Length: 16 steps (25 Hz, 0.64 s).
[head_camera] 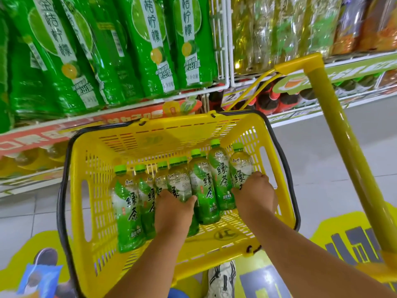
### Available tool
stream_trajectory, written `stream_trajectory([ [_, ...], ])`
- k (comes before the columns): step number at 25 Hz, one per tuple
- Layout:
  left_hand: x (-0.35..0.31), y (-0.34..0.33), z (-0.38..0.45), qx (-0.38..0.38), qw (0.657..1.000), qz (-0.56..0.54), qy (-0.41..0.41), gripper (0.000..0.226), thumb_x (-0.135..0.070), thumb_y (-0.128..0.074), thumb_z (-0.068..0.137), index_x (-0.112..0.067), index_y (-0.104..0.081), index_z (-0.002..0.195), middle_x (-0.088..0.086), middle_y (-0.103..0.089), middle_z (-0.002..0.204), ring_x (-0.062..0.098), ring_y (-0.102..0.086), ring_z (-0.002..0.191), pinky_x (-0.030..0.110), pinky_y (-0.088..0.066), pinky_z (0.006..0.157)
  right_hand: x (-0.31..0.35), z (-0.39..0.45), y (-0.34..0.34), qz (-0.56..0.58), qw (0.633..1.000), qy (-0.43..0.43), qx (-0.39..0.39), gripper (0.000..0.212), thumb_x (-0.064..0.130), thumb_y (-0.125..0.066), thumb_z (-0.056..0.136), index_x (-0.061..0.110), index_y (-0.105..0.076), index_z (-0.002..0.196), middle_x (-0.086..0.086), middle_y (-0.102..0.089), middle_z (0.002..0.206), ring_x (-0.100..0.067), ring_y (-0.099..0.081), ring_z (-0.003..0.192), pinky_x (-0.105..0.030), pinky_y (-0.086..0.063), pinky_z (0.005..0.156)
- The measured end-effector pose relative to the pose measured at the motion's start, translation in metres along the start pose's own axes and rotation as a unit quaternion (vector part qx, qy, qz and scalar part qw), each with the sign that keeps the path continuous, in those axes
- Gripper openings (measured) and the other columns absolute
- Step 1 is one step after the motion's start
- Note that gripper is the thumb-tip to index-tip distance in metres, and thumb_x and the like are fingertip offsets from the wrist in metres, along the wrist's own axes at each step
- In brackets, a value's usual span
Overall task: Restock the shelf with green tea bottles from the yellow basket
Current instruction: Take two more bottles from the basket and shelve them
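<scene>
While both reach into the yellow basket (279, 168), each hand (left (174, 214), right (255, 194)) closes around a green tea bottle (179, 183).

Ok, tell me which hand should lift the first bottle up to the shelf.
Probably the right hand: it wraps the rightmost green tea bottle, which lies on top at the basket edge. The left hand grips a bottle wedged between neighbours.
</scene>
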<state>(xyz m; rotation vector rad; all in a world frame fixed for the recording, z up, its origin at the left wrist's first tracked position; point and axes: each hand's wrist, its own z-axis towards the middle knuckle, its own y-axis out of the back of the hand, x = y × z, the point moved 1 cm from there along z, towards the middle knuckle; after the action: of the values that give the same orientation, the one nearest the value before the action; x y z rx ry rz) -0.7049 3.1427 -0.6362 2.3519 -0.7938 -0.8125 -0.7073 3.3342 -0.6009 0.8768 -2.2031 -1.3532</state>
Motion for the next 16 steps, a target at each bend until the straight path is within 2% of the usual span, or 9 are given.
stream_trajectory([
  [3, -0.004, 0.011, -0.007, 0.001, 1.0, -0.013, 0.009, 0.055, -0.049, -0.075, 0.085, -0.007, -0.045, 0.102, 0.005, -0.056, 0.081, 0.015, -0.055, 0.061, 0.028, -0.033, 0.046, -0.003, -0.003, 0.004, 0.011, 1.0, 0.012, -0.006, 0.046, 0.032, -0.075, 0.086, 0.008, -0.054, 0.119, -0.01, -0.062, 0.118, -0.032, -0.066, 0.105, -0.035, -0.048, 0.071],
  [5, -0.003, 0.019, -0.011, -0.008, 1.0, -0.012, -0.003, 0.058, -0.049, -0.075, 0.084, -0.004, -0.049, 0.11, 0.005, -0.057, 0.083, 0.015, -0.057, 0.063, 0.029, -0.036, 0.047, -0.005, -0.008, 0.008, 0.028, 0.999, 0.032, -0.007, 0.043, 0.032, -0.073, 0.086, 0.008, -0.055, 0.116, -0.01, -0.062, 0.115, -0.033, -0.067, 0.1, -0.031, -0.042, 0.065],
  [7, -0.001, 0.029, -0.014, -0.018, 0.999, -0.021, -0.035, 0.075, -0.053, -0.076, 0.082, 0.0, -0.048, 0.128, 0.013, -0.066, 0.103, 0.027, -0.068, 0.085, 0.035, -0.052, 0.062, -0.007, -0.015, 0.015, 0.045, 0.998, 0.054, -0.003, 0.043, 0.034, -0.071, 0.086, 0.008, -0.054, 0.115, -0.009, -0.061, 0.112, -0.032, -0.066, 0.096, -0.031, -0.039, 0.063],
  [8, -0.001, 0.036, -0.016, -0.026, 0.998, -0.026, -0.048, 0.086, -0.054, -0.076, 0.081, 0.001, -0.043, 0.139, 0.018, -0.064, 0.122, 0.034, -0.067, 0.105, 0.041, -0.057, 0.078, -0.007, -0.018, 0.02, 0.051, 0.997, 0.063, -0.003, 0.043, 0.037, -0.071, 0.087, 0.008, -0.054, 0.114, -0.008, -0.06, 0.11, -0.031, -0.066, 0.094, -0.031, -0.04, 0.062],
  [9, -0.003, 0.043, -0.02, -0.031, 0.998, -0.029, -0.052, 0.094, -0.054, -0.076, 0.082, 0.0, -0.037, 0.148, 0.02, -0.057, 0.139, 0.037, -0.059, 0.124, 0.044, -0.053, 0.094, -0.006, -0.023, 0.025, 0.062, 0.996, 0.068, 0.0, 0.043, 0.039, -0.071, 0.086, 0.009, -0.054, 0.112, -0.007, -0.06, 0.108, -0.03, -0.066, 0.093, -0.031, -0.041, 0.062],
  [11, -0.007, 0.06, -0.029, -0.034, 0.996, -0.053, -0.057, 0.099, -0.052, -0.077, 0.082, -0.004, -0.03, 0.155, 0.016, -0.044, 0.154, 0.035, -0.046, 0.139, 0.043, -0.045, 0.105, -0.002, -0.035, 0.037, 0.09, 0.993, 0.082, 0.0, 0.041, 0.043, -0.072, 0.083, 0.013, -0.055, 0.106, -0.003, -0.06, 0.102, -0.028, -0.065, 0.087, -0.032, -0.045, 0.061],
  [13, -0.009, 0.079, -0.041, -0.04, 0.993, -0.098, -0.053, 0.091, -0.049, -0.079, 0.081, -0.008, -0.037, 0.15, 0.009, -0.052, 0.146, 0.032, -0.052, 0.132, 0.038, -0.047, 0.1, 0.007, -0.049, 0.052, 0.108, 0.989, 0.098, 0.001, 0.038, 0.048, -0.07, 0.082, 0.018, -0.054, 0.099, 0.001, -0.059, 0.096, -0.022, -0.062, 0.08, -0.03, -0.042, 0.056],
  [15, -0.01, 0.098, -0.054, -0.059, 0.988, -0.13, -0.062, 0.075, -0.048, -0.08, 0.08, -0.01, -0.047, 0.136, 0.004, -0.06, 0.121, 0.029, -0.058, 0.113, 0.034, -0.046, 0.089, 0.019, -0.063, 0.061, 0.125, 0.986, 0.112, 0.0, 0.039, 0.052, -0.068, 0.082, 0.02, -0.055, 0.098, 0.003, -0.06, 0.093, -0.019, -0.061, 0.077, -0.03, -0.04, 0.055],
  [16, -0.01, 0.106, -0.059, -0.069, 0.985, -0.139, -0.07, 0.073, -0.049, -0.079, 0.08, -0.01, -0.049, 0.134, 0.006, -0.061, 0.122, 0.031, -0.059, 0.114, 0.037, -0.048, 0.091, 0.024, -0.07, 0.064, 0.141, 0.983, 0.12, -0.001, 0.04, 0.053, -0.068, 0.08, 0.02, -0.057, 0.1, 0.003, -0.062, 0.093, -0.019, -0.062, 0.077, -0.03, -0.041, 0.056],
])
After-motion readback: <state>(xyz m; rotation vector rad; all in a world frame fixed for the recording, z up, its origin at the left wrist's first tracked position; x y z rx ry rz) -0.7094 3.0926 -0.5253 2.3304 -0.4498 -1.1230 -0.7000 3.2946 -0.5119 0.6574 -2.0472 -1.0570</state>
